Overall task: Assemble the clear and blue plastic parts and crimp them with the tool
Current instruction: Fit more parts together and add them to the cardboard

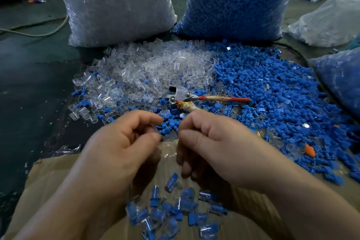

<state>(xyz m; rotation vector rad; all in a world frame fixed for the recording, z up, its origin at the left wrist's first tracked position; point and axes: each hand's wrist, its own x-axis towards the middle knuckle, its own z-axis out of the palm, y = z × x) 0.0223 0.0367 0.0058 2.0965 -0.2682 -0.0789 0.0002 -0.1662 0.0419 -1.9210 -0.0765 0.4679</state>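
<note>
Few assembled pieces lie below the hands; a large clear pile and blue pile remain beyond. The right hand grips the tool; the left hand is curled, its contents possibly a part, too blurred to tell.

cam: head, one wide-angle view | from: above and behind the crimping tool, worn by the person | faced: forward and down | range: close; left hand and right hand filled the frame nearer than the tool | far edge: clear-part bag and blue-part bag beyond the tool
</note>
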